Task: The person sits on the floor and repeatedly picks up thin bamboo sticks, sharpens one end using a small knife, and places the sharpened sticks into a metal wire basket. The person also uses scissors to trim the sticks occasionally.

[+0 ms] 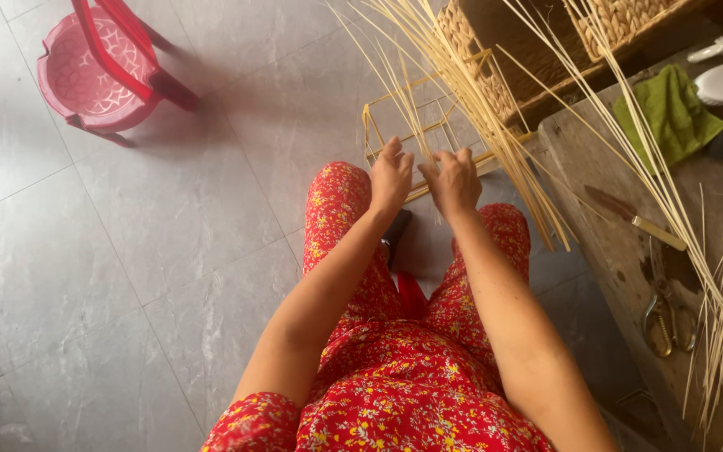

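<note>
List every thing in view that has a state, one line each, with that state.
left hand: closed on the frame's front edge
right hand: fingers curled around cane strips
wire frame: upright, partly woven
cane strips: loose, fanned out
plastic chair: tipped over
knife: lying flat
scissors: lying flat, blades hidden
green cloth: crumpled

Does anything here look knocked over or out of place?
Yes: the red plastic chair lies tipped over on the grey tiled floor, far from the work. Otherwise things look in order: both hands, left hand and right hand, grip thin cane strands at a yellow wire frame.
</note>
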